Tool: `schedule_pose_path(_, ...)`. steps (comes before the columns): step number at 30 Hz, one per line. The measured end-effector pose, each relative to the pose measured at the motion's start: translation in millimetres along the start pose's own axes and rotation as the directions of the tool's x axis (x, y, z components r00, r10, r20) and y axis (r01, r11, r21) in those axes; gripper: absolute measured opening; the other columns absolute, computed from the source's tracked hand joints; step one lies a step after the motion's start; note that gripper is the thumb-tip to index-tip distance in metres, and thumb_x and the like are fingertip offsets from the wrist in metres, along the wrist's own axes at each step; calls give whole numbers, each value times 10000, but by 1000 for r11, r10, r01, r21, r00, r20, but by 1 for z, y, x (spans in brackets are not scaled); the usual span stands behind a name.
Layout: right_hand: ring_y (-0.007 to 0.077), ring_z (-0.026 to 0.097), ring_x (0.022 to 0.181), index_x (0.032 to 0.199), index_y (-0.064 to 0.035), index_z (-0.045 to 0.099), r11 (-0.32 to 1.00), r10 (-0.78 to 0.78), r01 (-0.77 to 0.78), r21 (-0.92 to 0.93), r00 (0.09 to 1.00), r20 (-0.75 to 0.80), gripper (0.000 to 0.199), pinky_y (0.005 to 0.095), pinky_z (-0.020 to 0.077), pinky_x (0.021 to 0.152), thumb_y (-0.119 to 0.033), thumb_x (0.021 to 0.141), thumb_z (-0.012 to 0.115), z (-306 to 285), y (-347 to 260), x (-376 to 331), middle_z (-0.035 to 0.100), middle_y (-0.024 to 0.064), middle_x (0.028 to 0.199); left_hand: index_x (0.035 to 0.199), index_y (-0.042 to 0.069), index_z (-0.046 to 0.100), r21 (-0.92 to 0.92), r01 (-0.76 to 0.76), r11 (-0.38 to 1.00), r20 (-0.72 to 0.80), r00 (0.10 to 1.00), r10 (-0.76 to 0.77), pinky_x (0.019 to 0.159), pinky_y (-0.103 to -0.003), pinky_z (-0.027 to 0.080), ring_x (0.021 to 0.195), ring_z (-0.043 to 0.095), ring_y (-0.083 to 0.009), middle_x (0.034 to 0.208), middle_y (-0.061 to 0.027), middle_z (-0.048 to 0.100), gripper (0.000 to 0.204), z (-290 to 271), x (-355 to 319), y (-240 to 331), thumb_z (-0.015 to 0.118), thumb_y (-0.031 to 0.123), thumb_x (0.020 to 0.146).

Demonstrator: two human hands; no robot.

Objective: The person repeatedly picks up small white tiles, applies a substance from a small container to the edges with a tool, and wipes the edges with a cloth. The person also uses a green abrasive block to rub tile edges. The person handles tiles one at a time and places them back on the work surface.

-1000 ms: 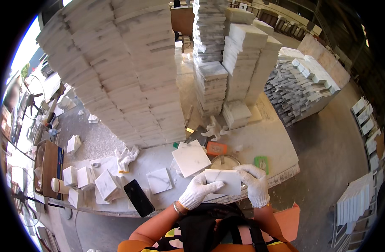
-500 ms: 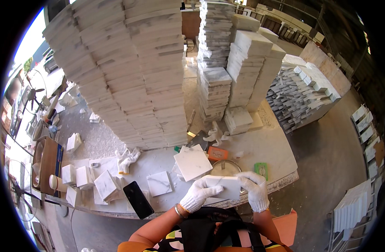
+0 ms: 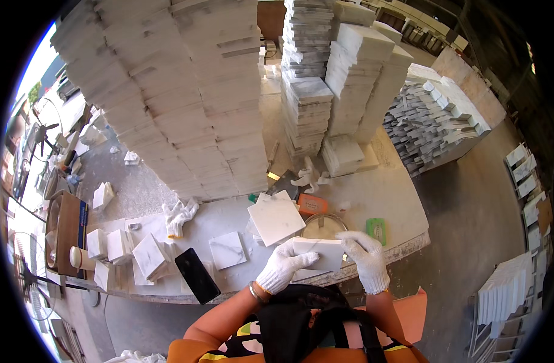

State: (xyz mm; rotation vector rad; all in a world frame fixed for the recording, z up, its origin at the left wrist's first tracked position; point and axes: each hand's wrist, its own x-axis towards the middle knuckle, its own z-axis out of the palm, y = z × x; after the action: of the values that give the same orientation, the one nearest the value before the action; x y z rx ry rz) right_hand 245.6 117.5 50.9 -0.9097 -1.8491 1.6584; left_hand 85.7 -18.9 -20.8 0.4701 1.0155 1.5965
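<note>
A white marble tile [image 3: 320,257] with grey veins is held up near the table's front edge, tilted toward me. My gloved left hand [image 3: 284,266] grips its left side, thumb across the face. At the tile's right end, my gloved right hand [image 3: 366,260] pinches the upper corner. Just beyond the tile lies a round metal-rimmed dish [image 3: 323,225], partly hidden by it. A small stack of square marble tiles [image 3: 277,218] sits left of the dish, and one veined tile [image 3: 227,250] lies flat nearer my left forearm.
Tall stacks of marble tiles [image 3: 168,103] rise behind the table. A black phone [image 3: 196,276] rests at the front edge, left of my hands. Around are an orange box [image 3: 312,204], a green box [image 3: 376,230], a loose white glove [image 3: 179,218], tile blocks [image 3: 150,256] and a paper cup [image 3: 81,258].
My head view has shifted slightly, so the table appears higher. Both hands keep hold of the tile, which tips a little, and the right hand's fingers have moved along its top corner.
</note>
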Motion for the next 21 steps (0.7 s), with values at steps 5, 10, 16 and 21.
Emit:
schedule_pose_path(5, 110, 655, 866, 1071, 19, 736, 1000, 12, -13, -15, 998, -61, 232, 256, 516, 760, -180, 984, 655, -3, 3, 1, 733, 74, 957, 1251, -12, 628, -33, 21, 999, -37, 999, -22, 945, -314, 514, 1030, 647, -144, 1141, -68, 705, 375, -1, -5, -8, 740, 145, 930)
schedule_pose_path(10, 153, 668, 909, 1092, 24, 707, 965, -81, 39, -259, 985, -152, 238, 286, 518, 805, -179, 985, 643, -25, 28, 7, 736, 87, 1010, 1267, -10, 609, -172, 51, 984, -44, 997, -59, 992, -344, 508, 1073, 652, -170, 1181, -84, 695, 379, -5, -2, -9, 728, 90, 921)
schedule_pose_path(16, 291, 668, 951, 1086, -33, 713, 773, -184, 66, -631, 975, -123, 230, 347, 516, 842, -196, 925, 692, -38, 69, -7, 691, 138, 1035, 1274, 6, 610, -205, 115, 972, -50, 991, -128, 1000, -349, 490, 1085, 642, -174, 1192, -66, 684, 388, 0, 0, -16, 735, 104, 921)
schedule_pose_path(21, 300, 662, 906, 1063, -72, 726, 696, -107, 19, -718, 991, -77, 288, 374, 518, 784, -314, 911, 698, -37, 92, -8, 690, 135, 1001, 1283, 2, 604, -218, 150, 964, -52, 985, -165, 1007, -337, 480, 1079, 635, -163, 1179, -55, 684, 394, 1, 5, -19, 730, 102, 923)
